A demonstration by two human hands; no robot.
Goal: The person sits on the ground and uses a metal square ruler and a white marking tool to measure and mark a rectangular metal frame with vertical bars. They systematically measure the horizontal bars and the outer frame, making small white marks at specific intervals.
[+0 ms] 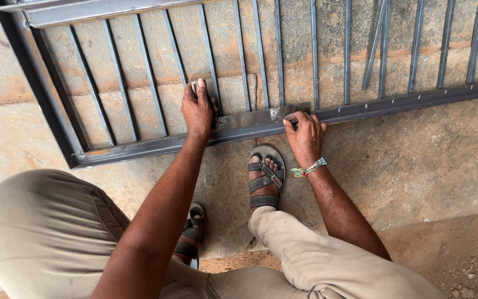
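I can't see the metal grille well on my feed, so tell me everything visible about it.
The metal grille is a dark grey steel frame lying flat on stone paving, with many thin bars running across it; two near the right sit slanted. Its near rail shows small pale marks. The left hand presses where a bar meets the rail, seemingly holding a small pale object; the right hand grips the rail's near edge. A sandalled foot stands just short of it.

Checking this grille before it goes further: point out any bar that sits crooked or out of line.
One bar on the right leans diagonally, crossing toward its upright neighbour, while the others run evenly spaced. Both hands, left hand and right hand, rest at the bottom rail, away from it.
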